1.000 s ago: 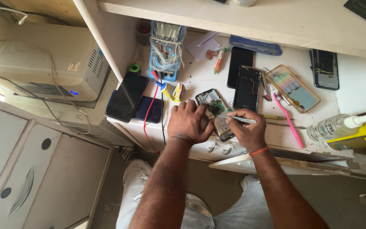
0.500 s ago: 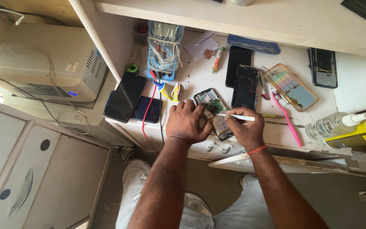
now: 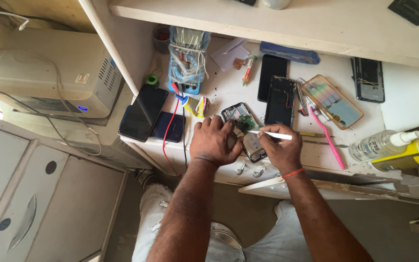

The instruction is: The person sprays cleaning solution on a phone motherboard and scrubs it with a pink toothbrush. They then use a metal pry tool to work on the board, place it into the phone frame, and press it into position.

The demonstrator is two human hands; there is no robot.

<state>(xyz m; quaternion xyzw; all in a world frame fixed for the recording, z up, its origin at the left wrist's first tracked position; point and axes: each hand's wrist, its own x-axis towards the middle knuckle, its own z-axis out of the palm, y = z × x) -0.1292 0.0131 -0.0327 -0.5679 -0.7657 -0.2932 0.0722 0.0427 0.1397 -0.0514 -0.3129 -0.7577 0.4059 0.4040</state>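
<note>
White and slim, the stylus-like tool (image 3: 273,135) sits pinched in the fingers of the right hand (image 3: 280,148), its long axis nearly level, the free end toward three o'clock and the working tip toward nine o'clock, touching the opened phone (image 3: 243,131). That phone lies on the table (image 3: 229,92) near its front edge, back cover off and circuit board bare, its long axis running from about eleven o'clock to five o'clock. The left hand (image 3: 214,140) lies at nine o'clock of the phone, palm down, fingers curled onto its left edge and pressing it flat; this grip is closed on the phone. The right hand's grip is closed around the tool, at four o'clock of the phone.

Around them, from the same head view: two dark phones (image 3: 143,111) lie at nine o'clock of the left hand, a pink toothbrush (image 3: 327,139) at three o'clock of the right hand, and a clear spray bottle (image 3: 381,143) farther that way.
</note>
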